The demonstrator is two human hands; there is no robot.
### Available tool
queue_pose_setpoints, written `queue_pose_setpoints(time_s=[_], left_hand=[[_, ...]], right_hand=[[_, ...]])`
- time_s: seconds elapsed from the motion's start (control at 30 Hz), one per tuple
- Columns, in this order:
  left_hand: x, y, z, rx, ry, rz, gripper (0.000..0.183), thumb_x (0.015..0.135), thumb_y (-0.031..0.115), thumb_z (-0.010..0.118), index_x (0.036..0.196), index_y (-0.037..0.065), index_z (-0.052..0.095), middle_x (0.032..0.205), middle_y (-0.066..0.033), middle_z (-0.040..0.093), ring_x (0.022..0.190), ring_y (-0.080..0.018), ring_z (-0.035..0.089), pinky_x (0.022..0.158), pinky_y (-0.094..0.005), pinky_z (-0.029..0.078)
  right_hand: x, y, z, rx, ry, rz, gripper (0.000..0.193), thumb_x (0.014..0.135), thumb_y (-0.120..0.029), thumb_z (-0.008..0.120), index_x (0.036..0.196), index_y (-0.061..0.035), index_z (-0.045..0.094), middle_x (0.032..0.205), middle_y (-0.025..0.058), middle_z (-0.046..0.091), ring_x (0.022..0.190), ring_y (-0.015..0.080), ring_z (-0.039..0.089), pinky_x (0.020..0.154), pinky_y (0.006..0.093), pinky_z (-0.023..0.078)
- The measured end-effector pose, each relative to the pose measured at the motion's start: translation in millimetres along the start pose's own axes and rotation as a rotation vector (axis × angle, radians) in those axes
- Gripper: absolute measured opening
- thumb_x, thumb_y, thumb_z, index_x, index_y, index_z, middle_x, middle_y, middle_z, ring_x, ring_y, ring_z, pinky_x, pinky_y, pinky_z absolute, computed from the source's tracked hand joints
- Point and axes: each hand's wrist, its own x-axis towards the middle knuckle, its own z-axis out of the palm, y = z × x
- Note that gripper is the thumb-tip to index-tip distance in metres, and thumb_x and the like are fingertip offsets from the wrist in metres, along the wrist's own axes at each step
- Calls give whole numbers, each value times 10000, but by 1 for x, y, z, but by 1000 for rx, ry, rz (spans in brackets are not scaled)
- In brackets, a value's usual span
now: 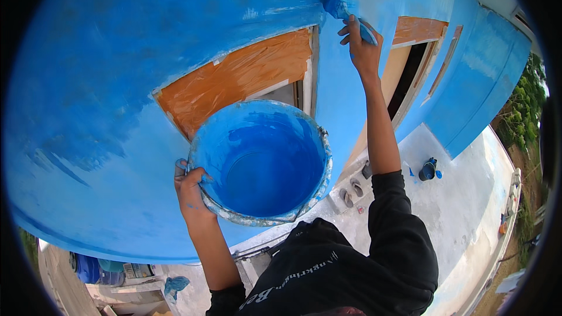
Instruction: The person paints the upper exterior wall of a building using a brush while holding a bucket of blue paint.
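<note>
My left hand (192, 190) grips the rim of a paint bucket (260, 161), its thumb over the edge. Blue paint coats the bucket's inside and pools at the bottom; the rim is crusted with dried paint. Raised up and to the right, my right hand (364, 47) is closed around the handle of a paintbrush (336, 6). The blue-loaded bristles touch the wall (117, 52) where darker blue strokes meet a paler patch. Just below the brush is a window covered with orange-brown sheeting (240, 73), partly hidden by the bucket.
A doorway (410, 76) opens in the wall to the right. Far below on the pale floor lie a pair of sandals (351, 192) and a small dark paint pot (428, 168). Blue containers (96, 269) stand at the lower left. Greenery (524, 105) grows beyond the floor's right edge.
</note>
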Motion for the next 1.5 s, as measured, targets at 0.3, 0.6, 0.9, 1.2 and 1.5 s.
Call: queue_pose_setpoints(time_s=[0.3, 0.6, 0.9, 1.2, 1.5], left_hand=[[2, -4, -20, 51, -76, -3, 488, 677, -46, 510, 1115, 145, 411, 980, -165, 581, 823, -283, 591, 674, -379, 543], [3, -1, 5, 11, -31, -120, 369, 667, -104, 501, 959, 120, 480, 806, -161, 609, 636, -267, 610, 509, -368, 548], [6, -5, -15, -78, -34, -111, 399, 668, -112, 505, 985, 128, 476, 813, -153, 573, 627, -281, 578, 508, -394, 542], [1, -4, -11, -55, -25, -46, 367, 680, -101, 498, 973, 119, 481, 787, -138, 596, 604, -246, 585, 494, -358, 540], [-9, 1, -9, -57, 20, 9, 346, 655, -114, 496, 919, 106, 452, 795, -149, 625, 593, -248, 597, 502, -340, 540]], right_hand=[[5, 22, 14, -365, 126, -66, 306, 940, -262, 600, 764, -21, 671, 592, 128, 650, 526, 310, 645, 509, 376, 484], [-38, -61, 75, 367, -265, 31, 376, 1001, -286, 567, 899, 49, 703, 711, 99, 695, 559, 144, 639, 526, 283, 497], [8, -13, 9, -177, 93, 112, 403, 983, -306, 576, 849, 52, 700, 662, 95, 687, 555, 134, 633, 532, 273, 486], [-27, -48, 69, -263, -81, -91, 311, 942, -264, 618, 808, -1, 718, 609, 117, 678, 493, 214, 639, 496, 311, 480], [-15, -51, 44, 213, -156, 283, 421, 991, -315, 552, 887, 63, 705, 720, 122, 717, 569, 158, 660, 504, 288, 499]])
